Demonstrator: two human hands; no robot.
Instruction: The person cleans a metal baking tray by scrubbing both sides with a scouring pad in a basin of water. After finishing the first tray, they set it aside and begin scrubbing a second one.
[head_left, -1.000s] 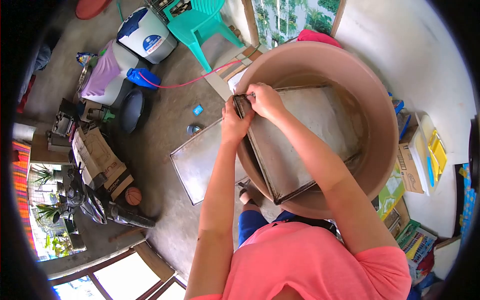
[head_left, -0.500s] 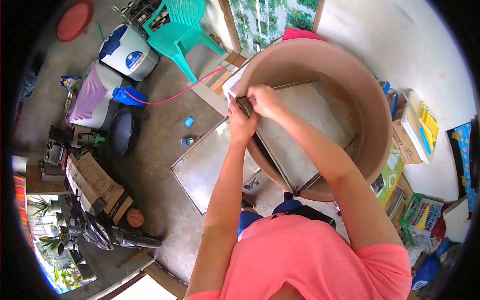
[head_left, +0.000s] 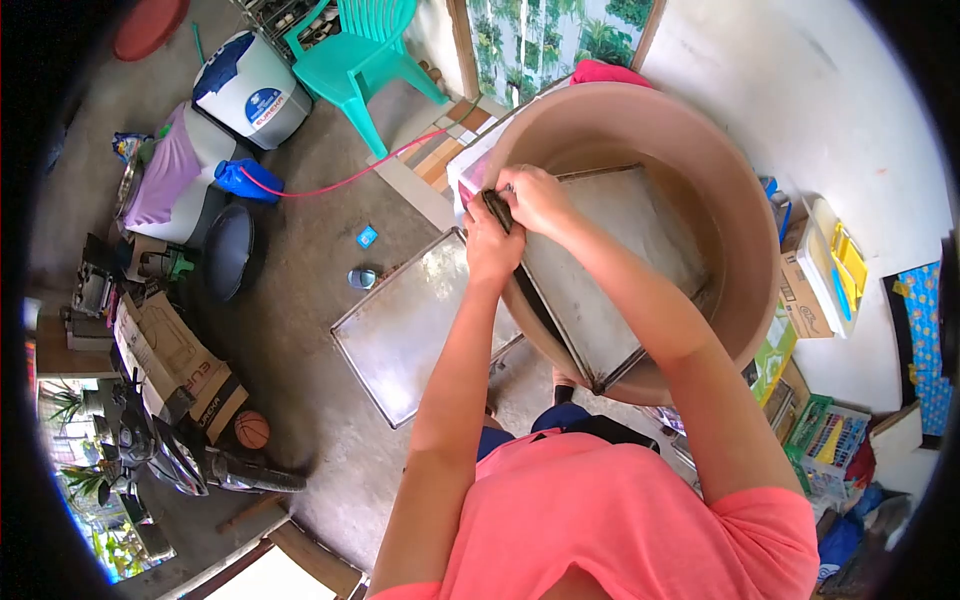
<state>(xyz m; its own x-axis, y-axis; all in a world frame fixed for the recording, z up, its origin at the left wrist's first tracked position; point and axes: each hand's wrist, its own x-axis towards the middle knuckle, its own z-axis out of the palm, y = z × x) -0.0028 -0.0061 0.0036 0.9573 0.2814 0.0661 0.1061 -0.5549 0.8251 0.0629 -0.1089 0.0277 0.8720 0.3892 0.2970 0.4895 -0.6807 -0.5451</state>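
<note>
A large brown round tub (head_left: 745, 230) holds murky water, and a flat metal tray (head_left: 620, 260) rests tilted in it, one corner on the near rim. My left hand (head_left: 492, 243) is wrapped round the tray's dark left corner at the tub's rim. Right beside it, my right hand (head_left: 538, 200) is closed against the same corner; whatever its fingers hold is hidden. A second metal tray (head_left: 410, 325) lies on the floor left of the tub.
A green plastic chair (head_left: 365, 65) stands beyond the tub. To the left are a blue jug (head_left: 250, 182), a black basin (head_left: 228, 250), a cardboard box (head_left: 190, 360) and a basketball (head_left: 252, 429). A green basket (head_left: 825, 445) sits at right.
The view has shifted slightly. My left hand stays on the tray's corner, while my right hand has moved a little along it.
</note>
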